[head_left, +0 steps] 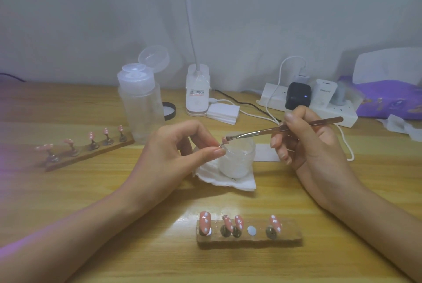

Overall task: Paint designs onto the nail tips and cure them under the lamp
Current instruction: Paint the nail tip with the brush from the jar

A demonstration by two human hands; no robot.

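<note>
My left hand (175,152) pinches the small stand of a pink nail tip (224,139) and holds it up over a frosted glass jar (237,157). My right hand (306,139) grips a thin brush (283,128), and its bristles touch the held nail tip. A wooden holder (250,239) near the table's front edge carries several pink nail tips with white dots (205,221) and has one bare white spot. A second wooden holder (91,152) with several pink tips lies at the left. The white gooseneck lamp (197,91) stands at the back.
The jar stands on a folded white tissue (228,182). A clear pump bottle (141,97) with its lid flipped open stands behind my left hand. A white power strip (308,104) with chargers and cables, a stack of white pads (223,112) and a purple tissue pack (392,97) line the back.
</note>
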